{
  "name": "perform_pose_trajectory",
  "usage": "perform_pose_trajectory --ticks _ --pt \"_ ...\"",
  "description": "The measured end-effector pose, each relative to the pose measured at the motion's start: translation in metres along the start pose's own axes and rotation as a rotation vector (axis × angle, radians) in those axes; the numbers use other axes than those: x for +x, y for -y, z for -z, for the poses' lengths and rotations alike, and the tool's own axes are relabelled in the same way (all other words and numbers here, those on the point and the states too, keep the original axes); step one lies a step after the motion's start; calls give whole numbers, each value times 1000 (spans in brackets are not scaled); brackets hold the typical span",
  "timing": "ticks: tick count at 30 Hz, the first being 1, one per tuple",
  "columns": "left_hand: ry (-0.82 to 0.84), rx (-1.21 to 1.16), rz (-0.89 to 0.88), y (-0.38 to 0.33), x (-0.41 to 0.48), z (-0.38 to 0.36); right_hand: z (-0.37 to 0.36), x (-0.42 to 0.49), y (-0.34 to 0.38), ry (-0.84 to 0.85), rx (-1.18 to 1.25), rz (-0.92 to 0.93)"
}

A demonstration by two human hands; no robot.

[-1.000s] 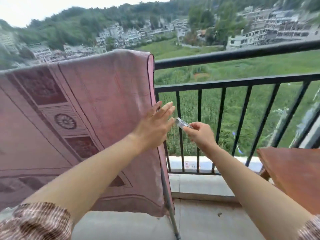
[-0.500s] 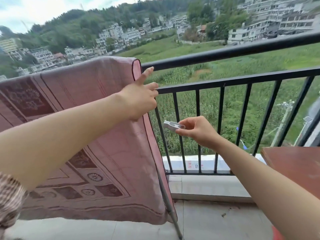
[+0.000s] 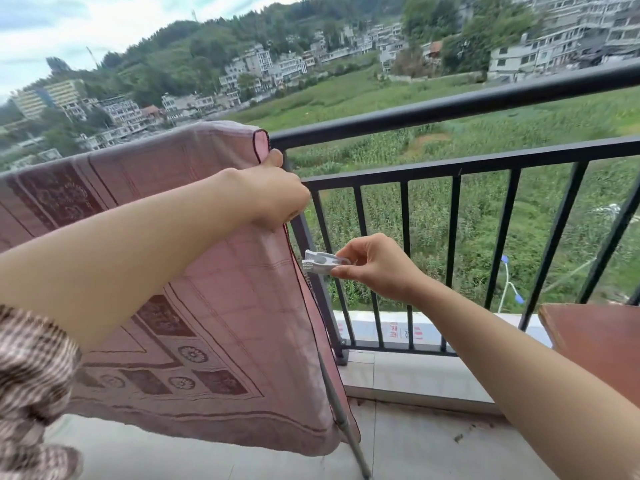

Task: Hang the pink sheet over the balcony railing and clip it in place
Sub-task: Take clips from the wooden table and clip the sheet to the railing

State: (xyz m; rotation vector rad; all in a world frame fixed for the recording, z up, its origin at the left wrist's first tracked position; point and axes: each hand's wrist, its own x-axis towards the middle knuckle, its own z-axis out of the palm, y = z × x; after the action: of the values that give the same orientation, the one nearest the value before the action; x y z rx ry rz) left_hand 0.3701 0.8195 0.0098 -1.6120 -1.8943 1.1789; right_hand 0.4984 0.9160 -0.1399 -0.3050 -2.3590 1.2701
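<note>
**Pink sheet hanging on the rail, white clip held at its edge**

Pink patterned cloth is hanging over the black balcony railing (image 3: 450, 109): the pink sheet (image 3: 207, 271) is lying across the left stretch of the top bar and falling down on the near side, its lower hem hanging just above the balcony floor. Its right edge is running down beside a railing post.

The left hand (image 3: 273, 195) is gripping that right edge just below the top bar. Its fingers are curling round the hem and the thumb (image 3: 275, 157) is pointing up against the sheet's corner.

The right hand (image 3: 377, 268) is hovering lower, in front of the bars, pinching a white clip (image 3: 322, 262) by its tail end between thumb and forefinger, with the other fingers curling in behind. The clip is lying level, its mouth pointing left at the sheet's edge below the left hand. Its tip is sitting just beside the hem; whether it is touching the cloth cannot be told.

A grey pole (image 3: 343, 420) is leaning under the sheet's lower right corner, and a reddish-brown table (image 3: 595, 337) is showing at the right.
</note>
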Motion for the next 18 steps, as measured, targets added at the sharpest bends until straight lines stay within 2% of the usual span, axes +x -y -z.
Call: perform_pose_trajectory --ticks 3,8,18 --pt "-19 -131 4 0 0 -6 -1 5 2 -22 6 2" --pt "-4 -45 1 -7 -1 -13 -5 16 7 -40 -17 32" --pt "-88 -169 -11 -5 0 -28 -19 37 10 -34 -16 31"
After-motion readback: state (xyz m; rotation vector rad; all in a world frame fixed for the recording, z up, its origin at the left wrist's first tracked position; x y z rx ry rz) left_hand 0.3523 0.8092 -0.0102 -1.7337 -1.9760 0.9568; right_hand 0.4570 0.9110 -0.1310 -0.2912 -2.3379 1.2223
